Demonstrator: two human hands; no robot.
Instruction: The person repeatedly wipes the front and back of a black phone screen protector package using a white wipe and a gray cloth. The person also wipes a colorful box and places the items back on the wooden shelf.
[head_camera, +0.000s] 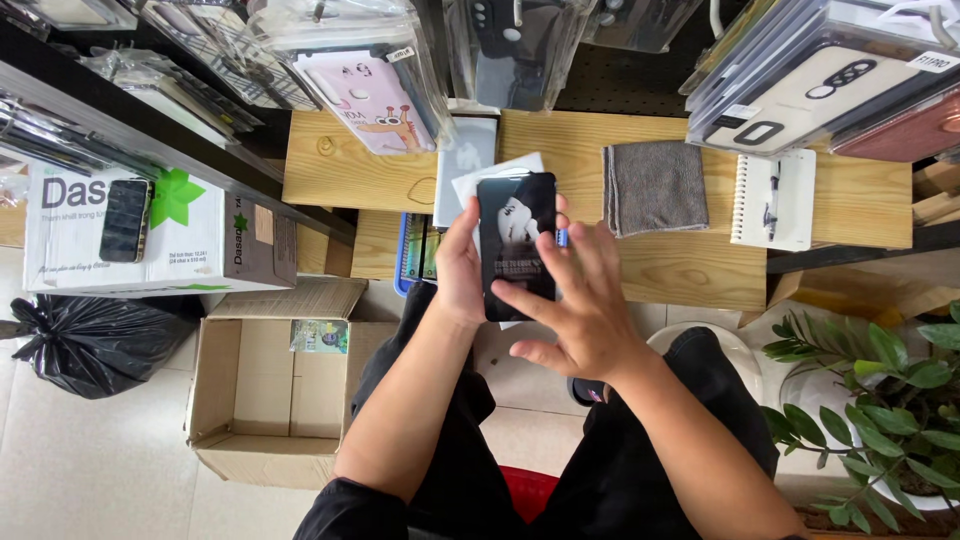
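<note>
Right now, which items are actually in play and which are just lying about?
In play: black phone, held by left hand, right hand fingers on its screen.

Lying about: grey cloth, spiral notebook, open cardboard box, black bin bag, potted plant, wooden table.

The phone, a black slab with a glossy dark screen showing a pale reflection, stands upright on its long axis above the wooden table's near edge, gripped along its left side, fingertips on its face.
</note>
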